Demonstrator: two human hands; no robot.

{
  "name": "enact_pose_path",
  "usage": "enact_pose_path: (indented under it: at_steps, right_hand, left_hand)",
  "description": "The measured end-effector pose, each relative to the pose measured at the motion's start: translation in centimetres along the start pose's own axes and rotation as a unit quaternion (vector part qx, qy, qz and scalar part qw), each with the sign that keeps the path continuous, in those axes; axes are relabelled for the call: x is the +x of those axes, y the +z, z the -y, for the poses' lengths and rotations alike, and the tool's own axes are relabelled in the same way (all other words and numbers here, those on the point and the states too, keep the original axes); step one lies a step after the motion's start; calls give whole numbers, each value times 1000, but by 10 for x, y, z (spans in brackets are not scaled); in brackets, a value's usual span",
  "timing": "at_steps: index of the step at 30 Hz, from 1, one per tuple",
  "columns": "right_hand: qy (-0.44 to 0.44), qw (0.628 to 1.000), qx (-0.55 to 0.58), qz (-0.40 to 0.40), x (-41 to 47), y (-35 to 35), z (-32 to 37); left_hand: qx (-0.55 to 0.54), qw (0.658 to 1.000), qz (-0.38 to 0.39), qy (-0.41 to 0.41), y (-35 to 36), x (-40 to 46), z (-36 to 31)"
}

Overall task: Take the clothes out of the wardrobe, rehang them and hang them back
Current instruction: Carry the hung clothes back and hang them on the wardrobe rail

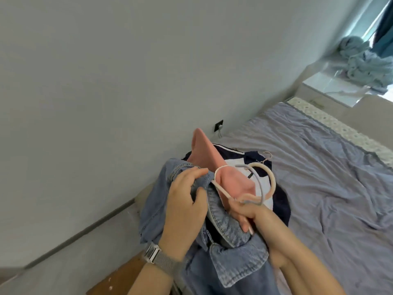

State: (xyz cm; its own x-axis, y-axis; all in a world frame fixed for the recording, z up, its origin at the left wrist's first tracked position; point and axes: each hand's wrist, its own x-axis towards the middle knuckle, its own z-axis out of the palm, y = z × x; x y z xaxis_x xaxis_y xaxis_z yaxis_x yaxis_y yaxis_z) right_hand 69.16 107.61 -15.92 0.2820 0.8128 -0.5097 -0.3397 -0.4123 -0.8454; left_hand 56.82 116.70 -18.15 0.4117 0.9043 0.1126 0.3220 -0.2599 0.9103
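Gripping a fold of the denim jacket [212, 241] near its collar, the left hand [182, 209], with a mesh-band watch [159, 257] at the wrist, has thumb and fingers curled into the blue cloth at about 9 o'clock from the frame's centre of action. Just beside it, toward 3 o'clock, the right hand [244, 213] closes its fingers round a bunch of hanger hooks [255, 186]: a cream one, a grey-blue one and a thin pale one can be told apart, though how many hangers are gathered cannot be told. From that grip the hooks arc up toward 1 o'clock, while the jacket's long axis runs from the collar between the hands down toward 6 o'clock, where it hangs against the person. A pink garment [204, 154] rises at 12 o'clock from the hands, and a navy-and-white garment [263, 167] lies beyond it on the bed [319, 177], which is covered by a lavender sheet and fills the right side. Judged from this layout, the jacket's collar opening lies nearest the left hand and the hangers nearest the right, so seating a hanger would turn on bringing the right hand's hanger toward 9 o'clock into the collar. At 2 o'clock, well apart, a crumpled pale-blue cloth [365, 60] rests on a white sill.
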Motion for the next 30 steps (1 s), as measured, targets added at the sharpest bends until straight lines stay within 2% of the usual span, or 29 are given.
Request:
enact_pose_path:
  at_steps: [3,6,8,13,18,20,23,26,30]
  right_hand:
    - [-16,998,5,55,-9,48,7]
    - [-39,990,-75,110,-15,109,12]
    - [-42,979,-111,163,-33,154,8]
    - [-26,937,-189,291,-127,274,-33]
    - [57,889,-232,390,-245,347,-126]
    - [142,870,-215,420,-296,367,-162]
    - [192,849,-213,443,-358,389,-204]
    - [220,838,-215,450,-415,406,-237]
    - [246,805,-239,484,-482,420,-275]
  left_hand:
    - [4,999,-34,1,-51,-22,-10]
    - [41,998,-32,34,-104,-57,-8]
    - [58,995,-80,30,-142,-93,-1]
    - [66,967,-239,-55,-240,-231,13]
    - [95,919,-347,-163,-292,-410,18]
    - [70,893,-388,-218,-297,-485,15]
    - [-31,850,-440,-287,-293,-583,8]
    - [-123,816,-479,-300,-282,-648,-6]
    - [-130,749,-553,-340,-272,-706,-24]
